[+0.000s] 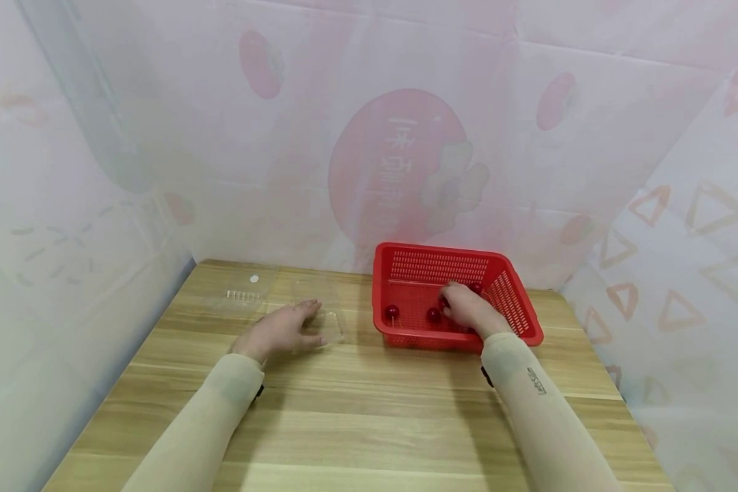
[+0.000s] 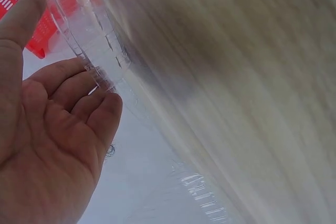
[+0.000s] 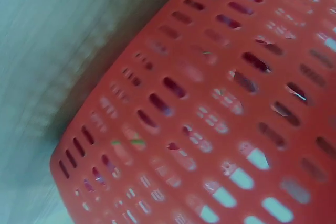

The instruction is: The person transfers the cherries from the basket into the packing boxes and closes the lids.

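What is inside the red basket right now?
The red basket holds small dark-red round fruits: one at left, one beside the right hand, which reaches inside and hides whatever lies beneath it.

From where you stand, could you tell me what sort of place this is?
Probably a makeshift recording booth rather than a kitchen: a wooden table enclosed by printed plastic sheeting, holding only a red basket of small red fruits and a clear plastic box.

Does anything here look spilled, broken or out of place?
Nothing stands out. The red basket sits flat on the wooden table with a few small red fruits inside, where the right hand reaches. The left hand rests on a clear plastic container that lies open on the table.
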Demonstrator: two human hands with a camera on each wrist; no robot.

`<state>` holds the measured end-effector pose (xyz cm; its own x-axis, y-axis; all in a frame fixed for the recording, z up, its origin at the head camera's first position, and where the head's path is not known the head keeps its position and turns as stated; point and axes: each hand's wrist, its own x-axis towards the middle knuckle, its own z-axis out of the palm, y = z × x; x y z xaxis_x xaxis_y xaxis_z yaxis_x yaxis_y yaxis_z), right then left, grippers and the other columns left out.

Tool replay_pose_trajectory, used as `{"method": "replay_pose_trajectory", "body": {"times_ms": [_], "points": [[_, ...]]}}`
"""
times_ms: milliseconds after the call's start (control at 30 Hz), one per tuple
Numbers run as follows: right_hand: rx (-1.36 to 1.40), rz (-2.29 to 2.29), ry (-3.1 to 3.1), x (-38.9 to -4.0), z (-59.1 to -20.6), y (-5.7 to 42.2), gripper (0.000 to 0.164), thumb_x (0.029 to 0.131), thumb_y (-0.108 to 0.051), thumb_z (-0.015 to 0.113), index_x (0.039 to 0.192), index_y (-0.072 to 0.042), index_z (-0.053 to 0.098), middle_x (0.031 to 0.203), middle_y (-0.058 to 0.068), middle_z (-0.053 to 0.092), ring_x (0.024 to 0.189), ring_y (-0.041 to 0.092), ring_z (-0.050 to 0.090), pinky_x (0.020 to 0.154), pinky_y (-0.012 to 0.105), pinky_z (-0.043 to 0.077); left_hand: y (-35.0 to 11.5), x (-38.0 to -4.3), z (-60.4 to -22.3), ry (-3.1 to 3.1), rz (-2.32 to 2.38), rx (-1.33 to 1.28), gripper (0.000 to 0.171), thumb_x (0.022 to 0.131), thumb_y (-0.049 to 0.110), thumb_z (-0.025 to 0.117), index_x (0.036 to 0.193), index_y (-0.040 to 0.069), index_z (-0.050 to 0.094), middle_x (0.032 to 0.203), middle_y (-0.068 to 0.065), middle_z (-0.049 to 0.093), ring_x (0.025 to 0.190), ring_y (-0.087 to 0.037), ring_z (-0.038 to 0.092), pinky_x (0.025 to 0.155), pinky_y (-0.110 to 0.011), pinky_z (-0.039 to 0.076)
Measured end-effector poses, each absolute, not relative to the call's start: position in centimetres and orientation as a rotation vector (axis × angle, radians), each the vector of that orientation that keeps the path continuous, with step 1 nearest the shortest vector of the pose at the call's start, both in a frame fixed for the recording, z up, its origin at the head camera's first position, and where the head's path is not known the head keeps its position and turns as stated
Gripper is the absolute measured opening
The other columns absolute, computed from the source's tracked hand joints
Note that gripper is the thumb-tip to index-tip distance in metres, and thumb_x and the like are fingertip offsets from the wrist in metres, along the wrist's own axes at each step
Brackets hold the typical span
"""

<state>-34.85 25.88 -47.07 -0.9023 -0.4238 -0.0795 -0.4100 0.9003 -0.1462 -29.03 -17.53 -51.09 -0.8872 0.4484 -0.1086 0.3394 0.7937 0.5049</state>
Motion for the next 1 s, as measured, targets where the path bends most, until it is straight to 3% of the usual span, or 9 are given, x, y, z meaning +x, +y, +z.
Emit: {"method": "replay_pose_trajectory", "body": {"times_ms": [300,633,1000], "points": [[-0.680,-0.334,2.980,-33.8,-46.1,24.6,0.030,0.112,0.000,0.072,0.141,0.005,0.077,0.134,0.021,0.076,0.123,0.035,0.074,0.117,0.055,0.067,-17.6,-28.8,-51.0,2.754,0.734,0.598,0.093,0.111,0.043,0.084,0.179,-0.003,0.041,0.189,-0.024,0.039,0.177,-0.048,0.039,0.148,-0.065,0.032],[-0.748,-0.449,3.000,-32.7,-44.8,22.4,0.031,0.112,-0.003,0.076,0.143,0.002,0.077,0.134,0.018,0.075,0.123,0.033,0.075,0.114,0.052,0.070,-17.8,-29.1,-51.3,2.761,0.748,0.589,0.093,0.110,0.042,0.085,0.179,-0.004,0.042,0.188,-0.025,0.040,0.176,-0.049,0.041,0.148,-0.065,0.033],[-0.809,-0.527,3.011,-31.1,-43.3,19.4,0.036,0.111,-0.002,0.077,0.147,-0.003,0.075,0.141,0.014,0.074,0.128,0.029,0.073,0.119,0.049,0.068,-18.0,-29.2,-51.3,2.751,0.755,0.559,0.094,0.110,0.043,0.085,0.180,-0.001,0.040,0.190,-0.023,0.038,0.177,-0.049,0.038,0.148,-0.066,0.030]]}}
